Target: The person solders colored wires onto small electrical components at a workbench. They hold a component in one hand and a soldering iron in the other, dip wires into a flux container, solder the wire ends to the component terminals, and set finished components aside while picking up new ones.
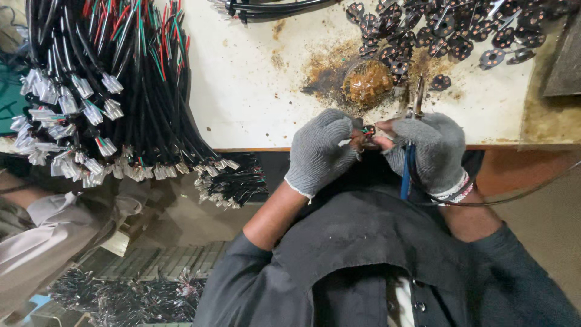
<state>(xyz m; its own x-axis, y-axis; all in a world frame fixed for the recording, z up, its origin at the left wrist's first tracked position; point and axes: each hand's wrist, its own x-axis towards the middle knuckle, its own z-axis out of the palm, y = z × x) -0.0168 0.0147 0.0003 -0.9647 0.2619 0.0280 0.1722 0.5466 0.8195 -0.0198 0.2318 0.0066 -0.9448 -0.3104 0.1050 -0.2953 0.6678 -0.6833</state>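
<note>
wire end [367,130] — pinched between gloved left hand [321,151] and right hand [433,154].

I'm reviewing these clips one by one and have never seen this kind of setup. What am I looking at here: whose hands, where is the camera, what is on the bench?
One camera, worn on a person's head, looks down at their own two hands in grey knit gloves. The left hand pinches a small part with coloured wire ends. The right hand meets it, gripping a blue-handled tool, seemingly a soldering iron. The stained white bench holds a big bundle of black cables with white plugs, a brownish blob amid scorch marks, and a heap of small dark round parts. Another person's pale sleeve shows at lower left.
</note>
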